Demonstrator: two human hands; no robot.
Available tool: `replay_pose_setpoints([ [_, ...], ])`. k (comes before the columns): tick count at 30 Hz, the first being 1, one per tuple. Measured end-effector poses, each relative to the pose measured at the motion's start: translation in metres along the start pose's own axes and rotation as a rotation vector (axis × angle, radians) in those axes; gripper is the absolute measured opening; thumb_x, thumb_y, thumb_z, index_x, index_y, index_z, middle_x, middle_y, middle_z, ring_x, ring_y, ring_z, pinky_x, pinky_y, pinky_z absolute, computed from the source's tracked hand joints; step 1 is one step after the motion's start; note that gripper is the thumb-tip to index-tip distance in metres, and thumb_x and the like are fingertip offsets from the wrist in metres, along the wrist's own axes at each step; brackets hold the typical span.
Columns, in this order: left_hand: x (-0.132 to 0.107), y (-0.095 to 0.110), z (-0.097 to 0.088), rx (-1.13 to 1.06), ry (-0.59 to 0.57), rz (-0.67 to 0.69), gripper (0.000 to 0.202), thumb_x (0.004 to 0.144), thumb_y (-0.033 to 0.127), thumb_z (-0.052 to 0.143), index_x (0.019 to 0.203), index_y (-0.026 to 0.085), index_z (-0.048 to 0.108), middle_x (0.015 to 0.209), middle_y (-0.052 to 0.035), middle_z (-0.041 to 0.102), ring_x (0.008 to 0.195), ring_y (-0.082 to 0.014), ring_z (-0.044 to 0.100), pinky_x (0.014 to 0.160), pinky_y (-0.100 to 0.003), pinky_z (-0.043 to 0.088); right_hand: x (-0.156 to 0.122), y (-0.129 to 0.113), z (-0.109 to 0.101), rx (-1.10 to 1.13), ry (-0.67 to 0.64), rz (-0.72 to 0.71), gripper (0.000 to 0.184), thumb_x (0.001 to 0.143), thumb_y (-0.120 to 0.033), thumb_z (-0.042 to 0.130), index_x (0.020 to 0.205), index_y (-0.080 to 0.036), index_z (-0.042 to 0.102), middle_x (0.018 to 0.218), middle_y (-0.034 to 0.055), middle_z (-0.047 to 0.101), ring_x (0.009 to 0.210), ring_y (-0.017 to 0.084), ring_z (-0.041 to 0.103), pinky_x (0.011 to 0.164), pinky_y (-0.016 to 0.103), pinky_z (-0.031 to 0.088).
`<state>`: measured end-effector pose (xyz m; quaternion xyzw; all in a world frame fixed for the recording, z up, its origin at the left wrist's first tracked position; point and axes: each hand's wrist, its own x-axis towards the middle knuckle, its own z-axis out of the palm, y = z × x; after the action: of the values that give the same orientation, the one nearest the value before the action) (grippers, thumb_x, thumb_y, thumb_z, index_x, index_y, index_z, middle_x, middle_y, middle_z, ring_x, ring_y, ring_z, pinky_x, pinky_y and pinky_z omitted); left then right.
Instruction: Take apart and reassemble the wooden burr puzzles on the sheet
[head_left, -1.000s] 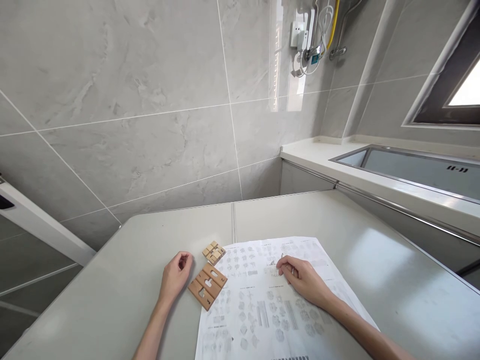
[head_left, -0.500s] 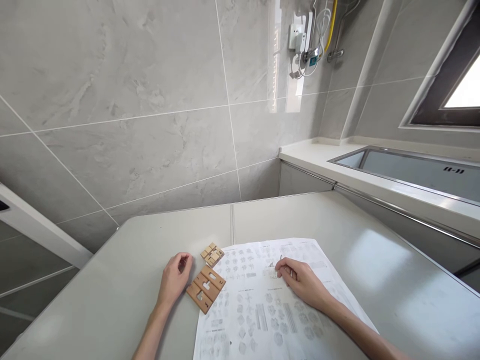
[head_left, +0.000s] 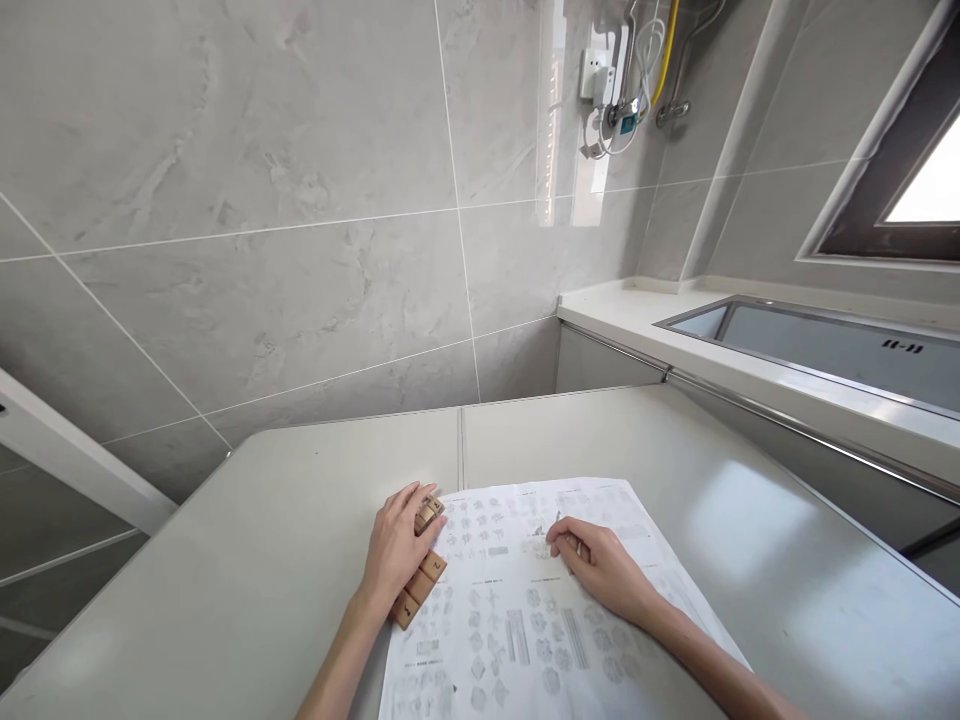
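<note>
My left hand lies over flat wooden puzzle pieces on the grey table, fingers stretched toward a small wooden block cluster at its fingertips. My right hand rests on a printed instruction sheet, fingers curled, index fingertip pressed on a diagram near the sheet's middle. The sheet shows many small drawings of puzzle shapes.
A tiled wall stands behind the table. To the right runs a white counter with a steel sink. Wall sockets, cables and pipes hang above. A seam splits the tabletop.
My left hand has moved right from beside the wooden pieces and now covers them, fingers uncurled. The right hand has stayed on the sheet.
</note>
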<state>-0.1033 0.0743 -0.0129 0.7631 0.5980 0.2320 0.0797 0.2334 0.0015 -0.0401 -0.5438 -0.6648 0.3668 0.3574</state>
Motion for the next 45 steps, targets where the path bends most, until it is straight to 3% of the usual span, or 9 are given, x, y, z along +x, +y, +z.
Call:
replay_pose_setpoints([
  [7, 0.002, -0.01, 0.005, -0.002, 0.057, -0.025, 0.034, 0.097, 0.05, 0.065, 0.124, 0.032, 0.077, 0.148, -0.0049, 0.065, 0.133, -0.0322, 0.063, 0.111, -0.049, 0.055, -0.001, -0.004, -0.002, 0.004, -0.007, 0.009, 0.022, 0.097, -0.022, 0.049, 0.097, -0.026, 0.07, 0.086, 0.0013, 0.073, 0.067, 0.019, 0.054, 0.063, 0.031, 0.041],
  [22, 0.004, -0.014, 0.005, -0.074, 0.067, -0.004, 0.029, 0.093, 0.051, 0.069, 0.113, 0.032, 0.08, 0.141, -0.0046, 0.069, 0.128, -0.0328, 0.064, 0.109, -0.05, 0.055, -0.001, -0.001, 0.0, -0.011, -0.013, 0.019, 0.021, 0.098, -0.024, 0.049, 0.096, -0.027, 0.07, 0.086, -0.0004, 0.073, 0.062, 0.017, 0.05, 0.064, 0.031, 0.041],
  [34, 0.004, -0.003, 0.0, -0.099, 0.049, 0.023, 0.024, 0.093, 0.049, 0.071, 0.108, 0.032, 0.08, 0.145, -0.0021, 0.069, 0.128, -0.033, 0.063, 0.107, -0.052, 0.054, -0.001, 0.0, -0.001, -0.011, -0.006, 0.005, 0.023, 0.097, -0.03, 0.049, 0.097, -0.026, 0.071, 0.086, 0.0022, 0.073, 0.064, 0.019, 0.054, 0.063, 0.032, 0.043],
  [37, 0.0, 0.011, -0.002, -0.142, 0.034, 0.039, 0.024, 0.094, 0.047, 0.071, 0.111, 0.032, 0.08, 0.148, -0.0012, 0.067, 0.129, -0.0323, 0.06, 0.107, -0.052, 0.053, -0.001, -0.001, -0.001, -0.006, -0.008, 0.008, 0.022, 0.097, -0.029, 0.049, 0.097, -0.026, 0.071, 0.085, 0.0014, 0.073, 0.063, 0.018, 0.053, 0.063, 0.031, 0.044],
  [40, -0.011, 0.04, 0.0, -0.222, -0.012, 0.097, 0.022, 0.094, 0.046, 0.073, 0.11, 0.032, 0.08, 0.148, -0.0014, 0.067, 0.131, -0.0319, 0.059, 0.108, -0.052, 0.052, 0.0, 0.001, -0.001, 0.039, -0.005, 0.017, 0.021, 0.097, -0.031, 0.051, 0.098, -0.025, 0.071, 0.087, 0.0011, 0.074, 0.06, 0.017, 0.054, 0.062, 0.031, 0.044],
  [45, -0.037, 0.096, 0.013, -0.372, -0.214, 0.191, 0.021, 0.091, 0.045, 0.079, 0.109, 0.034, 0.082, 0.147, -0.0016, 0.067, 0.129, -0.033, 0.059, 0.105, -0.058, 0.053, 0.004, 0.006, -0.002, 0.192, 0.007, 0.048, 0.023, 0.099, -0.04, 0.052, 0.099, -0.024, 0.068, 0.089, 0.0025, 0.075, 0.064, 0.018, 0.063, 0.062, 0.03, 0.047],
])
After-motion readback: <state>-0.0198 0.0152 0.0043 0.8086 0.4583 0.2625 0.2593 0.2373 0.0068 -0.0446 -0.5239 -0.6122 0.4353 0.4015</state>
